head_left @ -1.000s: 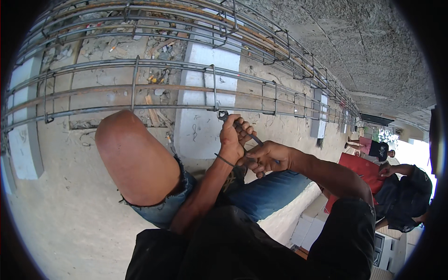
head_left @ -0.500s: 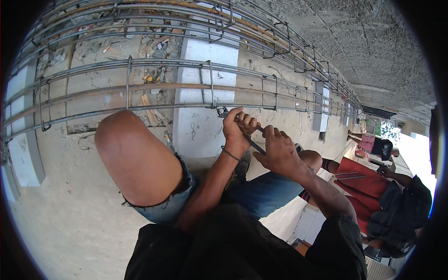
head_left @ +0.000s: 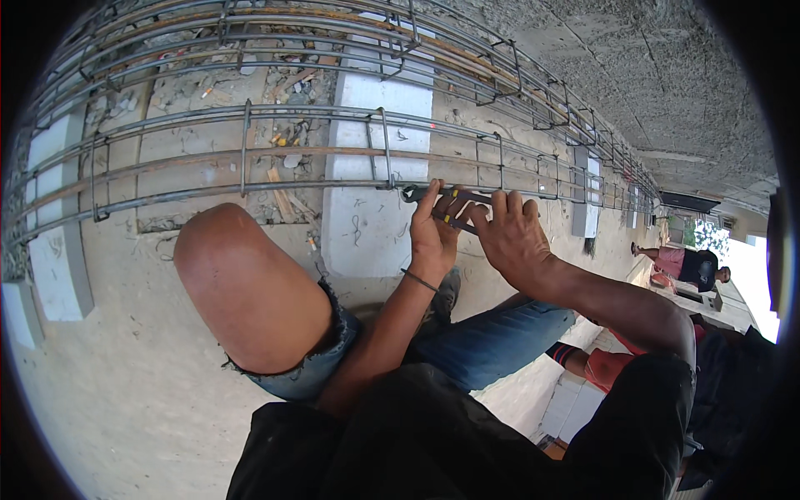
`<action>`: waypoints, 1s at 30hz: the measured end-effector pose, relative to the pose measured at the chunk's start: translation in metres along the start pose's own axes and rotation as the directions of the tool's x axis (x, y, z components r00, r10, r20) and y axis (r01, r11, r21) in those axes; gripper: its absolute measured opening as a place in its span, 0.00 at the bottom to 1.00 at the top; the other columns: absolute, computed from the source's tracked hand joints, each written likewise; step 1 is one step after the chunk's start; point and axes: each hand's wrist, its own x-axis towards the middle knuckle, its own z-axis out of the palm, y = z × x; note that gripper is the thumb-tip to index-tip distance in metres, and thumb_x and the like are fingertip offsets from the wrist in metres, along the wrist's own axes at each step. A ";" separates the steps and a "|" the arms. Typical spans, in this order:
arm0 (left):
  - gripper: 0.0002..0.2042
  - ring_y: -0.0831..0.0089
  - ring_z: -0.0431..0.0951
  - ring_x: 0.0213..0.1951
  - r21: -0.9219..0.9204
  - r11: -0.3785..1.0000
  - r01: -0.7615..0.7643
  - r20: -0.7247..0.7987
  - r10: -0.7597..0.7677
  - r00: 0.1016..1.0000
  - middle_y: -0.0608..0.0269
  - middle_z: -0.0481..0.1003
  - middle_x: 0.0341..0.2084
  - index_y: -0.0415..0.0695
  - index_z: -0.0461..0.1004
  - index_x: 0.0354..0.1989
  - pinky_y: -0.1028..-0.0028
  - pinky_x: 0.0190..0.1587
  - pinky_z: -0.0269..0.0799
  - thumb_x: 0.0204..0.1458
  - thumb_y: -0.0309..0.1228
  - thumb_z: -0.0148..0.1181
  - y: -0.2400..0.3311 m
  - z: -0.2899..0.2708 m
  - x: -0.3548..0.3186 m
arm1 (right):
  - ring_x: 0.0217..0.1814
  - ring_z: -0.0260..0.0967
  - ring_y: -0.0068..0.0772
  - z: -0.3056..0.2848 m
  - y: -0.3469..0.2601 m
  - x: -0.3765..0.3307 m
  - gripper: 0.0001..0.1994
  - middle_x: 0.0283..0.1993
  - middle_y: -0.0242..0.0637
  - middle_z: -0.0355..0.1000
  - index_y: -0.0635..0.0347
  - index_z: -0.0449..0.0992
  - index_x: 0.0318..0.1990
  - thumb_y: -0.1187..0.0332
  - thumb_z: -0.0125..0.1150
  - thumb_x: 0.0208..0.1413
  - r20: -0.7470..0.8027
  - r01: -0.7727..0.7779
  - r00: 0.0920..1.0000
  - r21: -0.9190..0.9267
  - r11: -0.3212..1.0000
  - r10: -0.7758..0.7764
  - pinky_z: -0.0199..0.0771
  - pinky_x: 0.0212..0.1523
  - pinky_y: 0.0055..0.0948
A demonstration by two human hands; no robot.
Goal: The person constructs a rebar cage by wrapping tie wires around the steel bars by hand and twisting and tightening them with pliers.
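My left hand (head_left: 433,233) is closed around a pair of dark pincers (head_left: 454,206) near their head, the thumb pointing up along them. Small yellow marks show on the tool's handles. My right hand (head_left: 514,237) grips the far end of the handles, its fingers bent over them. The pincers' jaws (head_left: 410,193) are at the lower bar of a rebar cage (head_left: 292,185), close to the foot of a stirrup (head_left: 386,150). Whether the jaws hold a tie wire cannot be made out.
More rebar cages (head_left: 308,37) run behind, alongside a rough concrete wall (head_left: 600,58). White blocks (head_left: 367,233) lie beneath the cages. Rubble and wood scraps (head_left: 282,196) litter the ground. My bare knee (head_left: 225,242) is close to the cage. Another person (head_left: 696,265) stands far right; a red-clothed leg (head_left: 604,367) is nearer.
My right hand has moved right and slightly down, its elbow swinging outward. The pincers have turned to lie flatter along the bar. The view has shifted a little.
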 end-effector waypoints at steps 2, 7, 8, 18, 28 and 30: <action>0.21 0.66 0.75 0.41 0.196 0.978 0.072 -0.140 -0.045 0.989 0.57 0.74 0.38 0.43 0.65 0.49 0.67 0.44 0.70 0.53 0.45 0.56 -0.002 -0.005 -0.012 | 0.42 0.61 0.42 0.016 0.007 -0.003 0.17 0.39 0.48 0.62 0.63 0.66 0.49 0.75 0.52 0.50 0.113 -0.071 0.992 0.187 0.980 0.051 0.65 0.38 0.39; 0.25 0.73 0.76 0.36 0.483 0.873 0.069 -0.330 0.109 0.938 0.59 0.75 0.36 0.43 0.67 0.48 0.77 0.32 0.70 0.54 0.53 0.52 -0.004 -0.011 -0.024 | 0.53 0.63 0.31 0.078 -0.005 -0.022 0.19 0.50 0.37 0.67 0.63 0.63 0.58 0.68 0.49 0.60 0.298 -0.351 0.914 0.921 -0.170 -0.275 0.63 0.47 0.30; 0.24 0.75 0.75 0.35 0.510 0.859 0.036 -0.326 0.155 0.933 0.61 0.76 0.35 0.43 0.68 0.47 0.78 0.30 0.69 0.54 0.53 0.52 0.001 -0.015 -0.023 | 0.53 0.63 0.31 0.078 -0.008 -0.021 0.19 0.50 0.37 0.67 0.63 0.63 0.58 0.68 0.49 0.60 0.291 -0.347 0.914 0.921 -0.175 -0.282 0.63 0.47 0.30; 0.15 0.76 0.72 0.32 0.577 0.816 -0.038 -0.533 0.411 0.739 0.65 0.72 0.31 0.40 0.70 0.41 0.76 0.27 0.68 0.55 0.40 0.51 0.009 -0.053 -0.018 | 0.57 0.61 0.45 0.132 -0.020 -0.002 0.18 0.52 0.49 0.64 0.59 0.65 0.55 0.68 0.53 0.57 -0.023 0.094 0.970 0.953 0.288 -0.242 0.61 0.55 0.36; 0.18 0.63 0.72 0.38 0.996 -0.075 -0.057 0.093 0.896 0.433 0.52 0.71 0.32 0.36 0.68 0.45 0.64 0.41 0.68 0.43 0.22 0.60 0.016 -0.070 -0.022 | 0.31 0.72 0.49 0.109 0.005 0.087 0.08 0.34 0.47 0.72 0.60 0.74 0.38 0.67 0.55 0.54 -0.433 0.180 0.860 0.751 0.636 0.268 0.73 0.33 0.40; 0.17 0.55 0.71 0.40 0.813 -0.565 -0.140 0.571 0.727 0.382 0.50 0.72 0.31 0.39 0.71 0.44 0.61 0.44 0.66 0.42 0.21 0.58 0.015 -0.046 -0.029 | 0.30 0.72 0.49 0.113 0.000 0.083 0.07 0.30 0.46 0.72 0.60 0.74 0.34 0.68 0.53 0.55 -0.433 0.142 0.856 0.723 0.676 0.283 0.72 0.31 0.43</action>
